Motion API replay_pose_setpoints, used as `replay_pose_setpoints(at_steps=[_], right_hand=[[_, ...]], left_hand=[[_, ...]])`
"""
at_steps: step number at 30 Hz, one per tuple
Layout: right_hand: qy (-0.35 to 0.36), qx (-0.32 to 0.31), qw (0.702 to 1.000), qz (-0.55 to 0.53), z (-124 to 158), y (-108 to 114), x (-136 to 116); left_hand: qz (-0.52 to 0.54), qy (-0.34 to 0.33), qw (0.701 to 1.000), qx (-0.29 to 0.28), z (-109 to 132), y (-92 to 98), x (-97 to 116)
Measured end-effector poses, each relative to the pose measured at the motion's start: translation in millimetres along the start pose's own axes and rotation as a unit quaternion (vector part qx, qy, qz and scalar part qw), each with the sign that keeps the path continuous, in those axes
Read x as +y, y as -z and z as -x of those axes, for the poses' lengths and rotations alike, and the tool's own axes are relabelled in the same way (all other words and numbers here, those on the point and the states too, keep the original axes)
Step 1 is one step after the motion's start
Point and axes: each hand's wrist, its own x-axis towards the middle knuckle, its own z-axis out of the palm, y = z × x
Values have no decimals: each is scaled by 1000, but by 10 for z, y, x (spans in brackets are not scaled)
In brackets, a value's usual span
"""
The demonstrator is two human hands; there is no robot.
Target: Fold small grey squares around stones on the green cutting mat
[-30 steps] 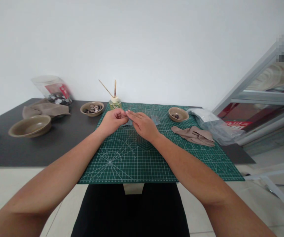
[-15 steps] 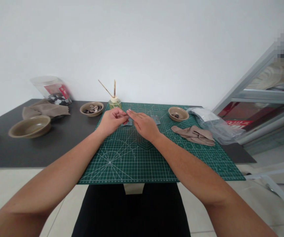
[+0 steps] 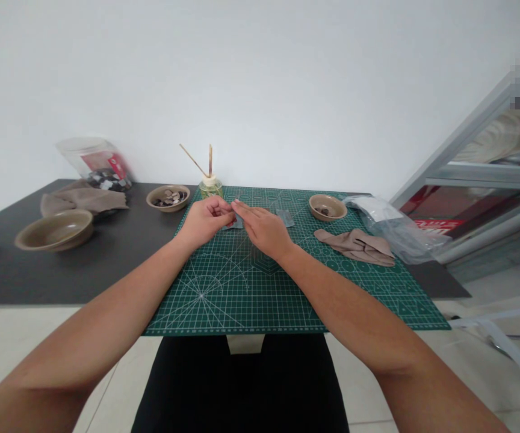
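Note:
Over the far part of the green cutting mat, both my hands meet. My left hand is curled, its fingers pinching a small grey-blue piece that peeks out between the hands. My right hand has its fingers pressed together on the same piece from the right. A second small grey-blue piece lies flat on the mat just right of my right hand. A small glass bottle with reed sticks stands just behind the hands.
A tan bowl with small bits and a larger tan bowl sit on the dark table at left, near a tan cloth and a tipped plastic jar. At right: another small bowl, folded tan cloth, plastic bags.

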Motion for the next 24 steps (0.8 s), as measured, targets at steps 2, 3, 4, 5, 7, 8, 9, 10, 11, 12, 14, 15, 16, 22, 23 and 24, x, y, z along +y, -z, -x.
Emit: replay_pose_setpoints(at_steps=[2,3,4,5,7,8,9,10,11,12,14,15,16,22,23,24], right_hand=[[11,-5,1000,3,-4,-12,5],[16,-7,1000,3,-6,-14,8],[17,-7,1000,3,-8,-13,11],[16,-5,1000,1,-9,-9,13],[6,0,1000,-4,-10,5,13],[0,2,1000,-6,-9,12,9],[-6,3,1000,-8,-8,18,3],[-11,4,1000,-9,-6,23,-5],[-16,3,1000,-11,-5,25,-13],[-20,1,1000,-13,-3,24,-20],[-22,-6,999,-22,-2,12,-28],[-21,-9,999,-27,-2,2,-27],[-20,-10,999,-32,-2,-9,-23],[-15,-9,999,-37,-5,-52,3],[-13,-11,999,-34,-4,-51,2],[-11,-12,999,-32,-2,-48,0]], left_hand=[[-19,-1,1000,-1,3,2,0],[-20,-2,1000,1,4,0,2],[-14,-2,1000,4,4,-2,6],[-2,-3,1000,8,3,-7,10],[23,-4,1000,17,0,-17,20],[30,-5,999,19,-2,-23,24],[35,-7,999,20,-3,-28,28],[40,-10,999,17,-3,-34,31],[44,-13,999,10,-2,-39,33],[48,-17,999,-1,-1,-42,33],[52,-20,998,-25,3,-46,29],[46,-19,998,-34,5,-45,25],[33,-16,999,-36,6,-42,18],[-7,-11,1000,-18,-3,-24,-14],[2,-9,1000,-24,-2,-25,-11],[11,-8,1000,-28,-1,-26,-5]])
